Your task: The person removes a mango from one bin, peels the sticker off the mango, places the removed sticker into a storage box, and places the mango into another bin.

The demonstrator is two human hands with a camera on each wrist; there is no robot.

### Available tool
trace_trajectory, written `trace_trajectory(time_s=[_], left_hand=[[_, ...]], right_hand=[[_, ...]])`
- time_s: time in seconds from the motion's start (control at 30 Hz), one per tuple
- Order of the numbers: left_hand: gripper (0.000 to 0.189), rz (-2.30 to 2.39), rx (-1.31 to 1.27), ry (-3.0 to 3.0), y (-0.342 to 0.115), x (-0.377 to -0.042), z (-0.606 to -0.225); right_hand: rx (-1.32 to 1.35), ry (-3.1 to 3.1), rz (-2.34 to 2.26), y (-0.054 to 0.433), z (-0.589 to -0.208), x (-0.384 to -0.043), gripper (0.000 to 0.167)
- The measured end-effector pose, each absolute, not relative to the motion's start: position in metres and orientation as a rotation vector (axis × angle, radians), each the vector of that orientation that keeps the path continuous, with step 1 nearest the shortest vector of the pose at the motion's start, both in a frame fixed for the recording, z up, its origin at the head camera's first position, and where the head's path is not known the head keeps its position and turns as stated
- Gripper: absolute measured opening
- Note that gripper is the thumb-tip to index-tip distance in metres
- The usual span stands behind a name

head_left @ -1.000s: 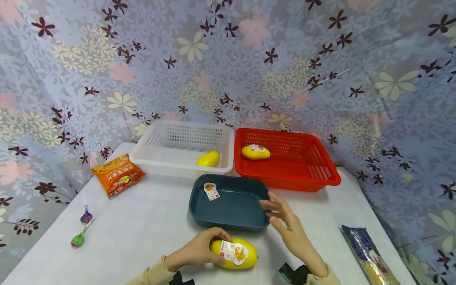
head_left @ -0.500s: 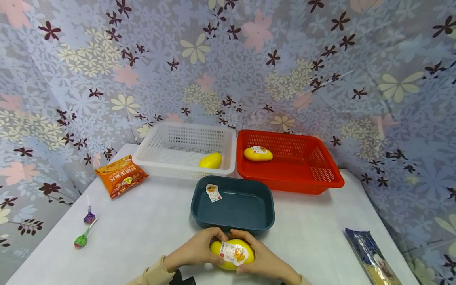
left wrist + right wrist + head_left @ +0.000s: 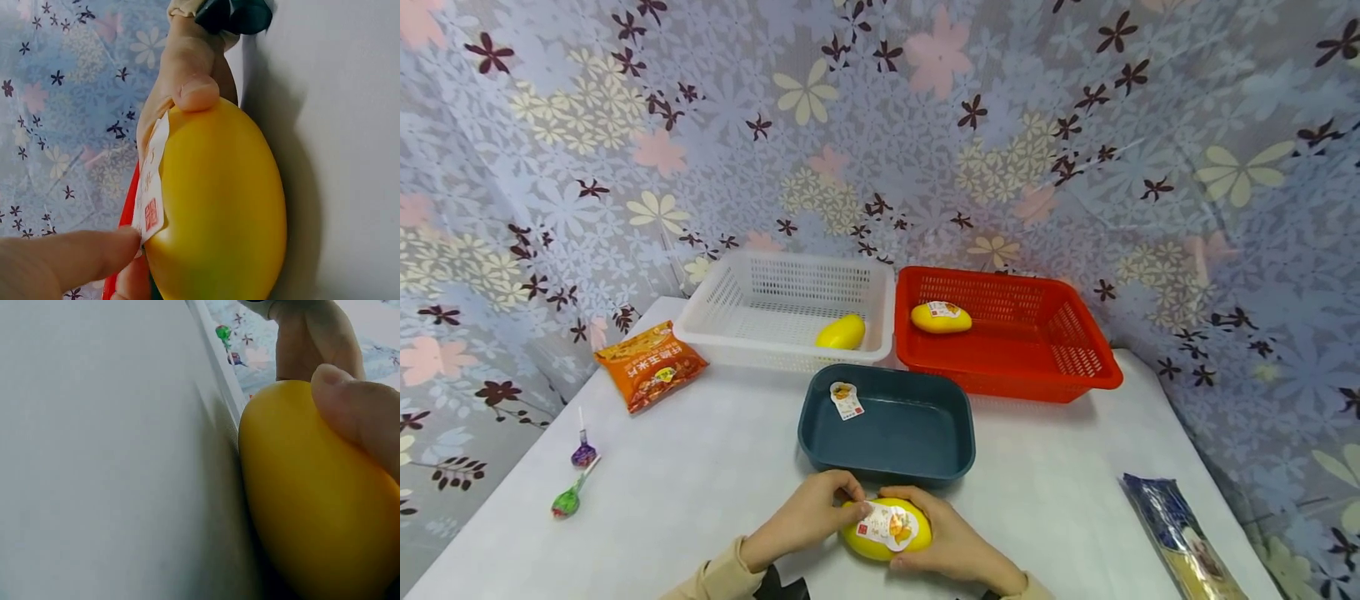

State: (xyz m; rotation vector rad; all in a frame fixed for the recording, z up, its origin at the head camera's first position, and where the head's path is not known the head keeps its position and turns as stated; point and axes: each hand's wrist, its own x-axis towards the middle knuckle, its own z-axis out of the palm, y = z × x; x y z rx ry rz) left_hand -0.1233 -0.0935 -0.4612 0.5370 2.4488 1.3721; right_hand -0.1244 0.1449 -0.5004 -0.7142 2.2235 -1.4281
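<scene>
A yellow mango (image 3: pixel 868 551) lies on the white table, in front of a dark teal tray (image 3: pixel 895 475). My right hand (image 3: pixel 953 535) grips its right end, the thumb on the near side and the fingers over the far side. A white label (image 3: pixel 887 527) with a fruit picture is on its upper face. My left hand (image 3: pixel 805 518) pinches the left end of that label between thumb and forefinger. Seen from the left wrist, the label edge (image 3: pixel 150 209) stands slightly off the mango's skin, beside the left thumb (image 3: pixel 87 255). From the right wrist, the mango (image 3: pixel 306 500) shows bare skin.
Inside the teal tray is a loose label (image 3: pixel 847 401). Behind it stand a white basket (image 3: pixel 782 357) holding an unlabelled mango (image 3: pixel 841 332) and a red basket (image 3: pixel 1015 379) holding a labelled mango (image 3: pixel 942 319). An orange snack bag (image 3: pixel 651 367), two lollipops (image 3: pixel 568 500) and a blue-gold packet (image 3: pixel 1180 537) lie at the sides.
My right hand came from beside the teal tray to grip the mango's right end. My left hand shifted from holding the mango's left end to pinching the label's edge.
</scene>
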Motion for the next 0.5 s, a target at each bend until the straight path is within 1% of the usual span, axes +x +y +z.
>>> trace_trajectory(time_s=[0.17, 0.33, 0.5], left_hand=[[0.007, 1.387, 0.561, 2.543, -0.090, -0.120, -0.459], [0.012, 1.312, 0.683, 2.715, -0.081, -0.114, -0.454], [0.014, 1.317, 0.696, 2.721, -0.074, -0.111, -0.448]], right_hand=[[-0.722, 2.267, -1.428, 0.143, -0.504, -0.124, 0.067], [-0.789, 2.360, -1.381, 0.144, -0.505, -0.123, 0.065], [-0.837, 2.398, -1.359, 0.143, -0.505, -0.124, 0.064]])
